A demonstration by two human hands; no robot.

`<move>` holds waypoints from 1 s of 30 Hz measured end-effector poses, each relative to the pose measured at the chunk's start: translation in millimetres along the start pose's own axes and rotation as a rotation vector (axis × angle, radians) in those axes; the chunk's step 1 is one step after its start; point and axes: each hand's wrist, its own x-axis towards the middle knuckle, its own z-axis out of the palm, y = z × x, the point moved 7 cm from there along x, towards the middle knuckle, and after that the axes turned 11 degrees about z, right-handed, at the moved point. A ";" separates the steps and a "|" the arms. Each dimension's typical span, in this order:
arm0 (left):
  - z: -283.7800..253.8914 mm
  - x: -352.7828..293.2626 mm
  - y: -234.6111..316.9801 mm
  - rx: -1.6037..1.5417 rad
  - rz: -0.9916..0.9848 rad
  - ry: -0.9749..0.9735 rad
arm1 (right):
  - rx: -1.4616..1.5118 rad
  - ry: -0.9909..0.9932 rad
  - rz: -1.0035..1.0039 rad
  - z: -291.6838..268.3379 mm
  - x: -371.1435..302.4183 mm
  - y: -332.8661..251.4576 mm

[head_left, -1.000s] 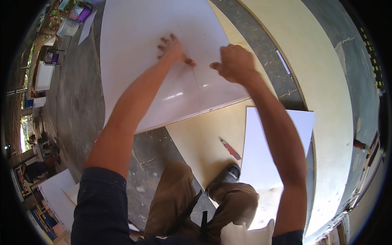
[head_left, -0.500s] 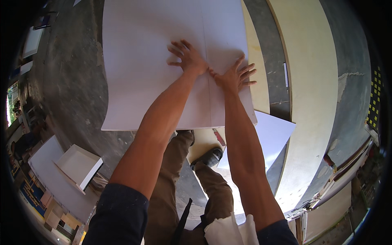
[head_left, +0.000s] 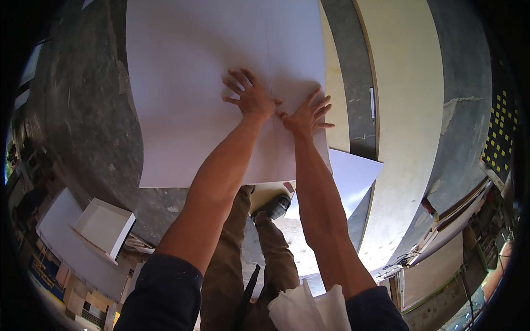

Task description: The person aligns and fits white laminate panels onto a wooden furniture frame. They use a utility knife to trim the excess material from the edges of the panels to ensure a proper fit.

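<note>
A large white sheet (head_left: 182,121) lies in front of me, with a thin straight line running lengthwise down its right part. My left hand (head_left: 251,102) presses on it just left of that line, fingers spread and palm down. Right of the line, my right hand (head_left: 306,117) rests with its fingers fanned toward the sheet's right edge. The two thumbs almost meet over the line. Neither hand holds anything.
A smaller white sheet (head_left: 356,176) sticks out under the near right corner. Long pale boards (head_left: 408,99) lie on the grey floor (head_left: 83,110) to the right. A shallow white tray (head_left: 104,223) stands at lower left. My shoe (head_left: 274,207) is just below the sheet's near edge.
Both hands have slid a little toward me along the line, still spread flat. The whole view has shifted slightly, and the red item near my shoe is now mostly hidden.
</note>
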 end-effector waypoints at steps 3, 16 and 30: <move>-1.6 5.2 -0.1 0.035 -0.015 -0.008 | 0.039 -0.035 0.054 -6.9 -0.9 -4.7; -5.7 6.5 -0.2 -0.031 -0.030 -0.054 | 0.045 0.007 0.009 5.1 0.7 0.0; -24.4 15.4 8.3 0.008 0.063 0.053 | 0.093 0.019 0.000 2.5 -1.3 -1.3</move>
